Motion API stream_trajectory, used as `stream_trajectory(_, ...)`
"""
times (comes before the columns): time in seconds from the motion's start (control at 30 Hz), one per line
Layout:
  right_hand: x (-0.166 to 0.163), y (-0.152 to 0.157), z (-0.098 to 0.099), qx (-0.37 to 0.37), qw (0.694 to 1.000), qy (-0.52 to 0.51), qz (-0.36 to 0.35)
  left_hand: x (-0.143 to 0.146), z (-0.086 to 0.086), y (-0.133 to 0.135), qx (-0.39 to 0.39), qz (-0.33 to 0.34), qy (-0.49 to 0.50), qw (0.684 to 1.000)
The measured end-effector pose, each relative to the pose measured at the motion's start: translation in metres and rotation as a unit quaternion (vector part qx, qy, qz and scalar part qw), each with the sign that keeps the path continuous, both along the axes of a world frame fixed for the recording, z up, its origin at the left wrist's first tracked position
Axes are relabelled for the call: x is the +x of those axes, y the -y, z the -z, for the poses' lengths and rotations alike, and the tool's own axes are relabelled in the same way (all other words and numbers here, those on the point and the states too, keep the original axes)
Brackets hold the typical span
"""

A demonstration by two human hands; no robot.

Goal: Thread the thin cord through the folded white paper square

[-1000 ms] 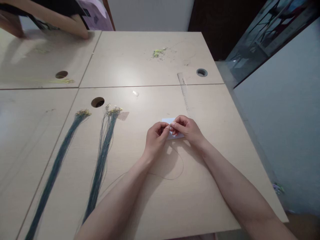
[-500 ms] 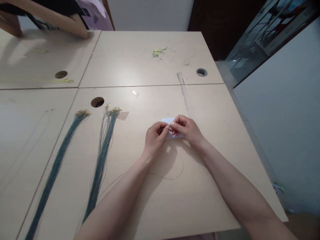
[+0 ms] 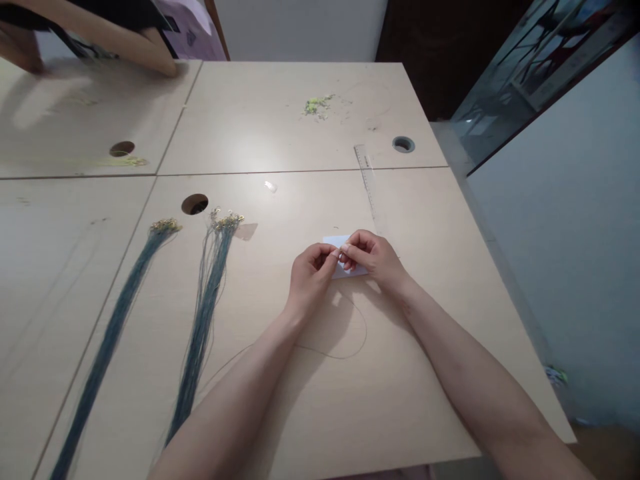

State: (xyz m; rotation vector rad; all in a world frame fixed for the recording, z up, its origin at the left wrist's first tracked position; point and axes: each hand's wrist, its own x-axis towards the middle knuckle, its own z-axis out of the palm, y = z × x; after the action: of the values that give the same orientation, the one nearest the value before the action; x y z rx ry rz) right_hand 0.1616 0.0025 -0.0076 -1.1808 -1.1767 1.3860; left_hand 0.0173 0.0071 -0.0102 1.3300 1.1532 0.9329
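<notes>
My left hand (image 3: 311, 275) and my right hand (image 3: 374, 259) meet fingertip to fingertip over a small white card (image 3: 339, 241) on the light wooden table (image 3: 310, 400). Both hands pinch something tiny at the end of a thin cord (image 3: 350, 347), which loops on the table below my wrists and trails off to the left. What sits between the fingertips is too small to name.
Two bundles of teal cords with gold ends (image 3: 200, 320) (image 3: 115, 327) lie to the left. A clear ruler (image 3: 369, 183) lies beyond my hands. Yellow-green scraps (image 3: 315, 105) sit on the far table. Another person's arm (image 3: 100, 33) rests at top left. Cable holes (image 3: 195, 203) (image 3: 403, 143) pierce the tabletops.
</notes>
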Motion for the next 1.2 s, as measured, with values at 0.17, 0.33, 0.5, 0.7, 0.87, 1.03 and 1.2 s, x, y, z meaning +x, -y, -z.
stream_trajectory(0.17, -0.0002, 0.0003, 0.0004, 0.001, 1.000, 0.003, 0.002, 0.0000, -0.0007, 0.0003, 0.003, 0.001, -0.009, 1.000)
stream_trajectory(0.33, -0.0001, 0.0009, 0.0008, 0.002, 1.000, 0.006, 0.002, 0.0000, -0.0016, 0.0004, 0.002, 0.001, 0.001, 1.000)
stream_trajectory(0.5, -0.0006, 0.0006, 0.0002, 0.003, 1.000, 0.014, 0.002, 0.0000, -0.0004, -0.0001, -0.005, 0.001, 0.009, 1.000)
stream_trajectory(0.7, -0.0009, 0.0003, 0.0000, 0.014, 0.999, 0.031, -0.001, -0.0004, 0.0014, -0.0010, -0.016, 0.000, 0.016, 1.000)
stream_trajectory(0.87, 0.0001, 0.0013, -0.0002, 0.025, 0.998, 0.054, -0.002, -0.0003, 0.0009, -0.0012, -0.025, -0.004, 0.018, 1.000)
stream_trajectory(1.03, 0.0001, 0.0012, 0.0001, 0.037, 0.998, 0.054, -0.003, -0.0007, 0.0022, -0.0015, -0.022, -0.006, 0.007, 1.000)
stream_trajectory(1.2, -0.0005, 0.0009, 0.0001, 0.035, 0.998, 0.047, -0.003, -0.0015, 0.0024, -0.0011, -0.012, 0.007, 0.016, 1.000)
